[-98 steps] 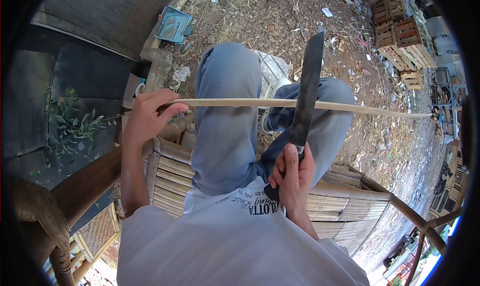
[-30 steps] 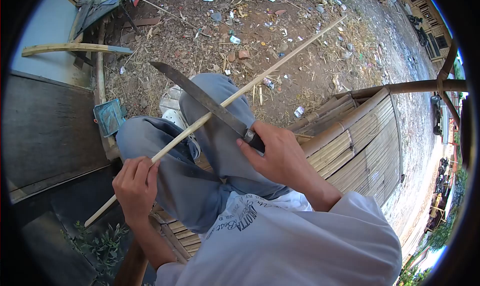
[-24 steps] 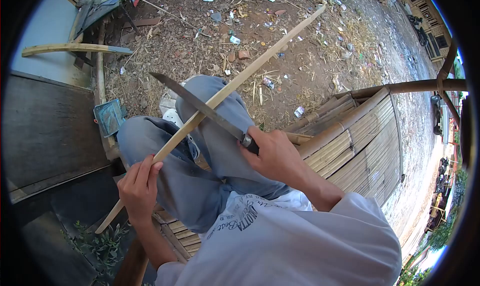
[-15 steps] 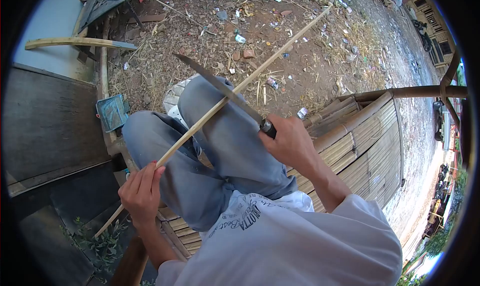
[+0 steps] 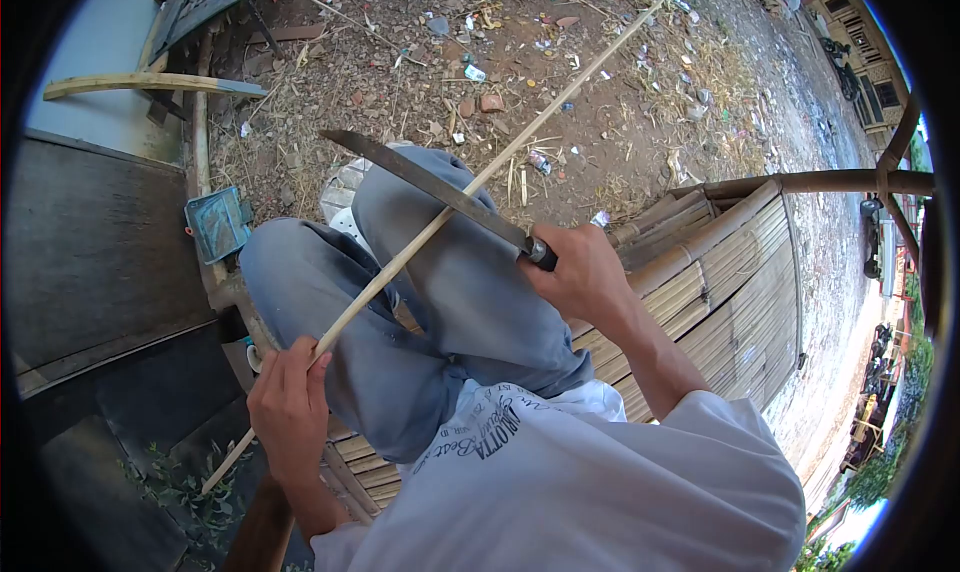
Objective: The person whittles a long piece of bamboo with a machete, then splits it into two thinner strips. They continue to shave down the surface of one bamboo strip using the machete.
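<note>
A long, thin bamboo strip [image 5: 388, 269] slants across my legs, from low on the left up toward the far ground. My left hand [image 5: 290, 397] is closed around its lower part, and the tail end sticks out below the hand. In my right hand [image 5: 580, 277] is the dark handle of a machete [image 5: 415, 175]. Its long blade points to the upper left and crosses over the strip above my knee, apparently touching it. The bent grey trouser legs [image 5: 440, 282] lie beneath both.
I sit on a bamboo-slat bench [image 5: 720, 292] that extends to the right. Littered dirt ground [image 5: 400, 92] lies ahead. To the left are a blue plastic tray [image 5: 218, 227], a curved wooden piece [image 5: 150, 84] and a dark panel [image 5: 100, 262]. A leafy plant [image 5: 190, 492] is at lower left.
The machete's blade has swung slightly, its tip now farther left and lower. My left hand and the strip's lower end have shifted a little right and down.
</note>
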